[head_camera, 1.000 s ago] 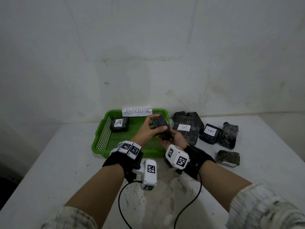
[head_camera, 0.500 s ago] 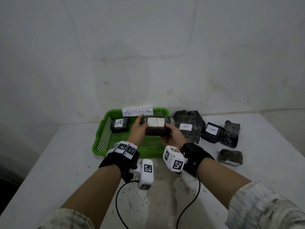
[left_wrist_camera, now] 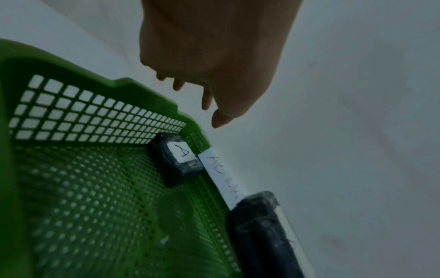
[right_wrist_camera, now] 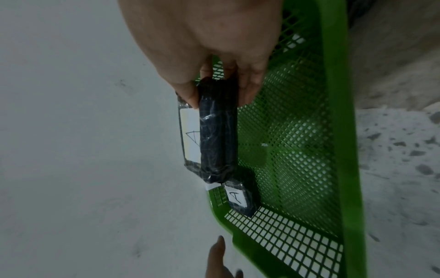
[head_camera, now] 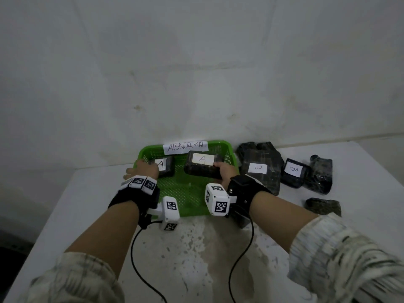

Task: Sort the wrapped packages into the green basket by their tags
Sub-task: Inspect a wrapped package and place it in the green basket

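The green mesh basket [head_camera: 229,149] with its "ABNORMAL" label [head_camera: 185,147] stands against the wall. A small dark wrapped package tagged A [head_camera: 164,169] [left_wrist_camera: 177,159] lies in its back left corner. My right hand [head_camera: 220,169] [right_wrist_camera: 219,90] grips the right end of a longer dark package tagged A [head_camera: 202,165] [right_wrist_camera: 218,131], held level inside the basket near the back wall. My left hand [head_camera: 135,171] [left_wrist_camera: 202,94] hovers open over the basket's left rim, holding nothing, just left of the small package.
To the right of the basket, on the white table, lie a large package tagged B [head_camera: 259,168], a smaller one tagged B [head_camera: 293,171] and two dark packages showing no tag [head_camera: 320,173] [head_camera: 323,206]. Wrist-camera cables trail over the near table.
The long package was turned tag-up between both hands. My left hand then let go and moved left to the basket's rim, while my right hand carried the package lower into the basket.
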`<state>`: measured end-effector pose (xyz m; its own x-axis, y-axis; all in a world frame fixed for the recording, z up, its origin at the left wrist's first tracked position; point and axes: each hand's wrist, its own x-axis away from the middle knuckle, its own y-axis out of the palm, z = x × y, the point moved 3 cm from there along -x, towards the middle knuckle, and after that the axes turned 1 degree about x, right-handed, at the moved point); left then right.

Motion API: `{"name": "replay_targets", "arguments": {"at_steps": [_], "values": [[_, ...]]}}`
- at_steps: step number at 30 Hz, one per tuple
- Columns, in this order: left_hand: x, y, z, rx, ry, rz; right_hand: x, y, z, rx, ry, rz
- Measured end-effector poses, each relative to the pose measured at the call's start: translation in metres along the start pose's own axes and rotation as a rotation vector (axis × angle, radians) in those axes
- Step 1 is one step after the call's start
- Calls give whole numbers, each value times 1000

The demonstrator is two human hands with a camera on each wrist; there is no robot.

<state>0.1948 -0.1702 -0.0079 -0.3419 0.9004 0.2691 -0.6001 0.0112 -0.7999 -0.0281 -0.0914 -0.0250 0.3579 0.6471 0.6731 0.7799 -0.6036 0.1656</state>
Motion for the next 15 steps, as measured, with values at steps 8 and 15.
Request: {"name": "replay_targets", "arguments": {"at_steps": [8,15], "values": [[-28,15,-17,-46,-62,38,-35,21,-10,158,-67,31],[-32,40,-18,-18,40,29,-70,26,-13,258,-70,82]]}}
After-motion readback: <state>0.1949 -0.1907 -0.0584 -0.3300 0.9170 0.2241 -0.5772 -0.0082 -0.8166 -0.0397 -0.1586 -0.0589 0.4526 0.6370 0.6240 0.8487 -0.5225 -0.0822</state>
